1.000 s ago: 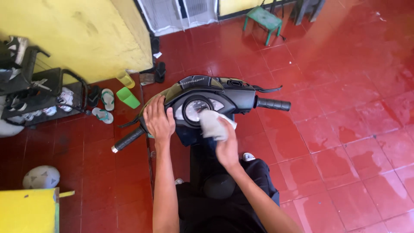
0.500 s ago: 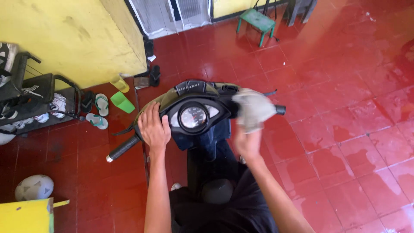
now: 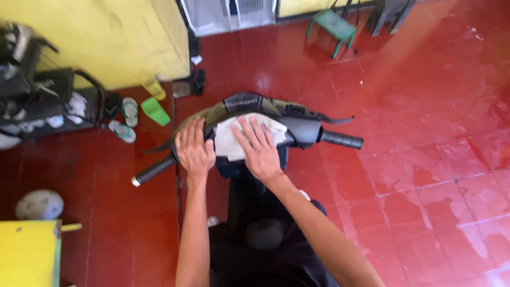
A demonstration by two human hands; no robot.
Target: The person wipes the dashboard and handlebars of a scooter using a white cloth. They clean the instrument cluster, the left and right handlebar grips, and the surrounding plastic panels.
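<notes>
I look down on a scooter's handlebar (image 3: 297, 130) with black grips at both ends. My left hand (image 3: 194, 150) rests flat on the left side of the handlebar cover, fingers together. A white cloth (image 3: 229, 139) is spread over the round gauge in the middle, and my right hand (image 3: 260, 149) presses on it with fingers spread. The gauge is hidden under the cloth. The right grip (image 3: 341, 140) sticks out bare, and the left grip (image 3: 153, 171) points down-left.
The floor is red tile, wet and shiny to the right. A yellow wall (image 3: 95, 37) stands at upper left with a black rack (image 3: 48, 101), sandals (image 3: 127, 112) and a green scoop (image 3: 155, 111) beside it. A green stool (image 3: 332, 26) stands at the top. A helmet (image 3: 39, 204) lies lower left.
My right hand carried the cloth from the right end of the handlebar back to the middle and now covers the gauge with it. My left hand stayed on the left side.
</notes>
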